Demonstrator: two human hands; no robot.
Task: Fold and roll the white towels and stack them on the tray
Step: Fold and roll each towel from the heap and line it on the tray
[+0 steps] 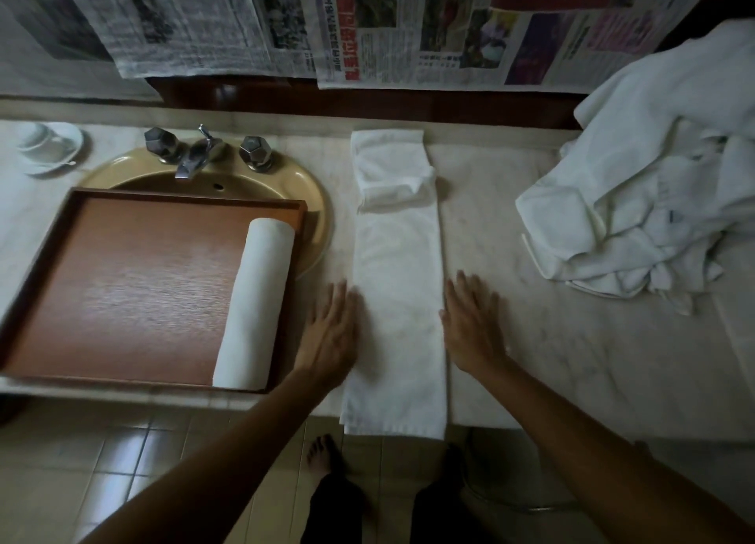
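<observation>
A white towel folded into a long narrow strip lies on the marble counter, its near end hanging over the front edge and its far end bunched. My left hand lies flat with straight fingers along the strip's left edge. Along the right edge, my right hand lies flat the same way. A brown wooden tray sits to the left, partly over the sink, with one rolled white towel lying along its right side.
A heap of loose white towels fills the counter's right end. A tan sink with a chrome faucet lies behind the tray. A white cup on a saucer stands far left. Newspapers cover the wall.
</observation>
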